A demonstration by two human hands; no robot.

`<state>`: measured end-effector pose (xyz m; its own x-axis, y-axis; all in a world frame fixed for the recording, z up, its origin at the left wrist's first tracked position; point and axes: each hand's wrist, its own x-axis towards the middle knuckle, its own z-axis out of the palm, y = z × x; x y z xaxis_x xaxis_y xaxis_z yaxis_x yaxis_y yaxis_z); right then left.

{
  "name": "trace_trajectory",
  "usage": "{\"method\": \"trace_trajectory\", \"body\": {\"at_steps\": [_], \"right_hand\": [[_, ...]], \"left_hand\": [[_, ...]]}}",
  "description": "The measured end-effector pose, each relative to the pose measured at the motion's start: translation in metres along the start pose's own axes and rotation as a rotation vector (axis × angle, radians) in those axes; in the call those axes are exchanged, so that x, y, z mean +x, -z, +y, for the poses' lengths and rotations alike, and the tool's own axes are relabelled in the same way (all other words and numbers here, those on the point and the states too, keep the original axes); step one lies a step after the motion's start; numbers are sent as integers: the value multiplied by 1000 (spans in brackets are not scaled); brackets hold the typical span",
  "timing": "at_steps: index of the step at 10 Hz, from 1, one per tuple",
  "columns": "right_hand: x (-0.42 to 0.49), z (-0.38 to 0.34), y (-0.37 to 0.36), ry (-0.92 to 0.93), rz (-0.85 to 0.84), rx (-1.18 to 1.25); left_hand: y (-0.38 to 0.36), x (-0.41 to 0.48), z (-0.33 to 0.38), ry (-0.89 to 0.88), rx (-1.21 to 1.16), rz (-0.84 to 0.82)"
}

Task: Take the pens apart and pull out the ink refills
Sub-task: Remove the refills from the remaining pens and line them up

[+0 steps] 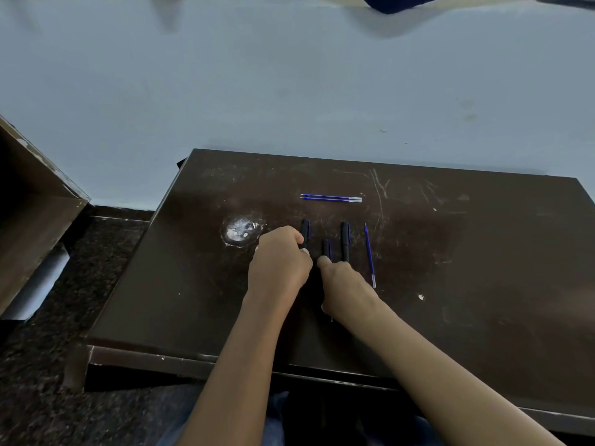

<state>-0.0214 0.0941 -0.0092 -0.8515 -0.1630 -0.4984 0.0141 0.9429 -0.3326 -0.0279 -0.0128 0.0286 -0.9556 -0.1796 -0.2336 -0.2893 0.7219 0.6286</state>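
Note:
Three black pens lie upright in a row on the dark table (483, 252). My left hand (278, 262) is closed over the lower end of the left pen (304, 229). My right hand (346, 286) rests with fingers curled over the lower end of the short middle pen (326, 247), thumb tip touching it. The right pen (345, 240) stands just beyond my right knuckles. A loose blue ink refill (369, 254) lies to its right, pointing away from me. Two more blue refills (331, 197) lie side by side crosswise farther back.
A whitish round scuffed patch (241, 231) marks the table left of my left hand. The table backs onto a pale blue wall (289, 91). A brown cabinet (35, 201) stands at the left on dark speckled floor (80, 300).

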Motion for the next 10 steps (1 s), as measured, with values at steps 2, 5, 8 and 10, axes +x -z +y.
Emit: {"method": "trace_trajectory", "body": {"at_steps": [2,5,8,10], "right_hand": [[3,3,1,0,53,17],[8,9,5,-24,166,41],[15,15,6,-26,183,40],[17,16,6,-35,198,32]], "left_hand": [[-1,1,1,-3,9,-9],[-2,3,0,12,6,-17],[-1,2,1,-2,13,-15],[-1,1,1,-2,13,-15]]}}
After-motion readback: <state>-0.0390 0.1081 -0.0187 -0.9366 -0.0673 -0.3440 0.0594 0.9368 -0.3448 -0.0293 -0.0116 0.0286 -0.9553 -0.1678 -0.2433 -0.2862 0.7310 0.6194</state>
